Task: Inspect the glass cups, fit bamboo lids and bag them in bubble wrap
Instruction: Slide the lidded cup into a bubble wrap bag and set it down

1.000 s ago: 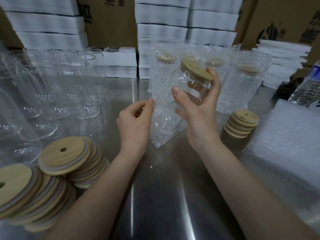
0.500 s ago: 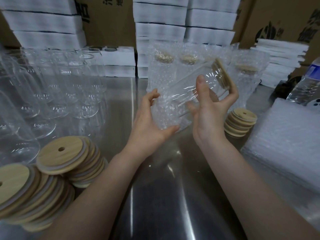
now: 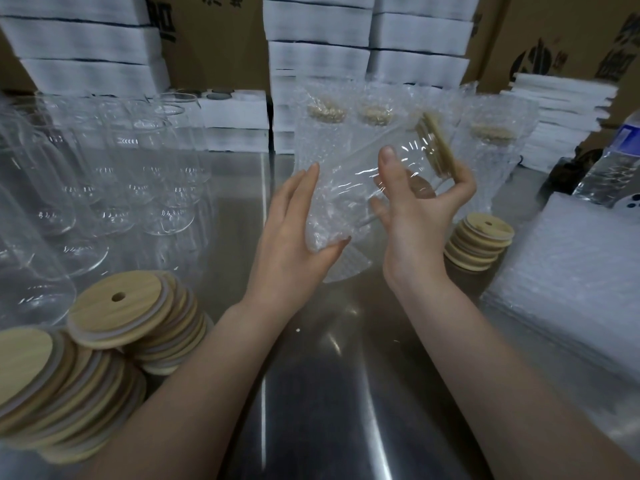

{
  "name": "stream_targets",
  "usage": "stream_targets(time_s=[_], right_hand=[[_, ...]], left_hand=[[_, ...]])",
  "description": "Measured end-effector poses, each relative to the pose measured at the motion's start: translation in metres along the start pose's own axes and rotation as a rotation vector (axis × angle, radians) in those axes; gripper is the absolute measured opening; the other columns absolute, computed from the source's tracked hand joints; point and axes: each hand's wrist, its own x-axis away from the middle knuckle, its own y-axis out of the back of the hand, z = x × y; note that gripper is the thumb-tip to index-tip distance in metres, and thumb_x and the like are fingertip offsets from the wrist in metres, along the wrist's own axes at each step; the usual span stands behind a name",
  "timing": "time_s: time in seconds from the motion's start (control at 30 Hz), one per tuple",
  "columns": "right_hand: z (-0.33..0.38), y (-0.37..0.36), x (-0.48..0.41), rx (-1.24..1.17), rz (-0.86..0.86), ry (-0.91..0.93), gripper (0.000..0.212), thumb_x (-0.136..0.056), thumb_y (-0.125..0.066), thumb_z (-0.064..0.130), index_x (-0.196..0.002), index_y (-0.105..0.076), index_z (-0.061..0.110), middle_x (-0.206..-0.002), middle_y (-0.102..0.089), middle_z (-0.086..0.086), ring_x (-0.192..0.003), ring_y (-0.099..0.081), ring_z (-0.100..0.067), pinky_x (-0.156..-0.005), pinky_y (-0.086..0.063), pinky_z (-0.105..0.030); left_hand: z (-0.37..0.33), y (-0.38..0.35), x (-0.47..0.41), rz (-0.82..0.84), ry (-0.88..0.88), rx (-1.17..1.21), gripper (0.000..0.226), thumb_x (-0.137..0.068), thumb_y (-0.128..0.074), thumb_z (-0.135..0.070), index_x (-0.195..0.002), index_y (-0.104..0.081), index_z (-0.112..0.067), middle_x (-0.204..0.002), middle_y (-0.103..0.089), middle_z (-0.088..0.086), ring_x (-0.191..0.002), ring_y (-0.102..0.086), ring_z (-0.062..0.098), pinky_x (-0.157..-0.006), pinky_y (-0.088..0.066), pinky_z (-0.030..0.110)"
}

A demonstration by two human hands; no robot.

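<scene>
Steel table: right hand clasps a lidded glass cup (base inside a bubble-wrap bag); left hand cradles it, fingers straight.

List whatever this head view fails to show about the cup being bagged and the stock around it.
All in the head view:
Cup: chips or cracks, lost to glare and the bubble bag.
Cup's base: veiled by the bag that the left hand supports.
Lid seating: nearly edge-on, lower rim under the right hand.
Lid stacks: count, cut by the left edge.
Box print: cropped at the top, blurred.
</scene>
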Motion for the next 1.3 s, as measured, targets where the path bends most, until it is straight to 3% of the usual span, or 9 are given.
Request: stream_targets(time_s=[0.2,0.4,0.6,0.7,0.93,1.03,1.1,1.2,1.3], right_hand=[[0.0,-0.002,0.005,0.01,0.102,0.107,0.071,-0.076,-0.081,0.023,-0.125,-0.03,0.029,-0.124,-0.057,-0.018,-0.101,-0.067,-0.012,-0.078,-0.052,-0.016],[0.0,-0.004,0.01,0.088,0.191,0.153,0.075,-0.07,-0.082,0.027,-0.124,-0.031,0.03,-0.128,-0.057,-0.013,-0.111,-0.063,-0.01,-0.101,-0.051,-0.035],[-0.004,-0.004,0.013,0.121,0.283,0.202,0.076,-0.07,-0.085,0.017,-0.126,-0.034,0.027,-0.125,-0.052,0.006,-0.112,-0.06,-0.005,-0.098,-0.053,-0.034],[-0.004,-0.004,0.012,0.128,0.282,0.217,0.075,-0.072,-0.085,0.015,-0.126,-0.034,0.027,-0.128,-0.051,0.003,-0.114,-0.059,-0.006,-0.098,-0.053,-0.035],[0.003,0.001,0.005,0.065,0.183,0.235,0.077,-0.077,-0.082,0.018,-0.132,-0.029,0.023,-0.142,-0.044,-0.009,-0.121,-0.058,-0.015,-0.1,-0.052,-0.039],[0.003,0.001,0.003,0.055,0.148,0.28,0.077,-0.08,-0.08,0.015,-0.135,-0.027,0.017,-0.14,-0.042,-0.005,-0.108,-0.058,0.009,-0.089,-0.052,-0.023],[0.002,0.001,0.004,0.043,0.16,0.28,0.076,-0.079,-0.08,0.015,-0.133,-0.027,0.019,-0.14,-0.042,-0.003,-0.111,-0.059,0.004,-0.089,-0.052,-0.023],[0.0,-0.001,0.008,0.064,0.21,0.289,0.077,-0.078,-0.081,0.012,-0.132,-0.027,0.018,-0.132,-0.045,0.007,-0.113,-0.059,0.003,-0.091,-0.051,-0.022],[-0.001,-0.002,0.011,0.106,0.239,0.33,0.078,-0.076,-0.082,0.007,-0.131,-0.028,0.013,-0.127,-0.046,0.014,-0.119,-0.056,-0.003,-0.098,-0.05,-0.029]], left_hand=[[-0.006,0.001,0.0,-0.029,-0.004,0.016,0.09,-0.079,-0.081,-0.03,-0.152,-0.031,-0.015,-0.151,-0.04,0.003,-0.14,-0.034,0.011,-0.114,-0.027,0.017],[-0.007,0.0,0.002,-0.077,-0.001,0.018,0.093,-0.078,-0.079,-0.043,-0.153,-0.027,-0.021,-0.151,-0.038,-0.01,-0.136,-0.031,-0.003,-0.11,-0.021,0.006],[-0.008,-0.001,0.002,-0.096,0.003,0.108,0.098,-0.076,-0.073,-0.05,-0.154,-0.021,-0.022,-0.155,-0.03,-0.014,-0.139,-0.024,-0.012,-0.107,-0.02,0.001],[-0.006,-0.001,0.0,-0.088,0.005,0.169,0.108,-0.071,-0.079,-0.049,-0.155,-0.017,-0.022,-0.15,-0.024,-0.023,-0.136,-0.02,-0.02,-0.104,-0.02,-0.001],[0.006,-0.003,-0.002,0.074,0.083,0.022,0.133,-0.051,-0.091,-0.052,-0.148,0.0,-0.048,-0.146,-0.012,-0.036,-0.138,-0.005,-0.013,-0.112,-0.013,0.018],[0.013,-0.004,0.0,0.136,0.184,-0.025,0.136,-0.054,-0.093,-0.045,-0.151,0.003,-0.042,-0.158,-0.011,-0.019,-0.145,-0.012,0.003,-0.118,-0.021,0.031],[0.015,-0.005,-0.001,0.137,0.207,-0.034,0.127,-0.059,-0.091,-0.04,-0.155,-0.008,-0.028,-0.16,-0.022,-0.004,-0.144,-0.023,0.01,-0.118,-0.03,0.039],[0.014,-0.005,-0.006,0.117,0.197,0.048,0.105,-0.065,-0.088,-0.038,-0.151,-0.03,-0.024,-0.146,-0.047,-0.005,-0.134,-0.046,0.013,-0.104,-0.046,0.045],[0.012,-0.005,-0.008,0.079,0.194,0.103,0.1,-0.064,-0.09,-0.04,-0.146,-0.037,-0.021,-0.139,-0.053,-0.004,-0.128,-0.053,0.014,-0.099,-0.049,0.043]])
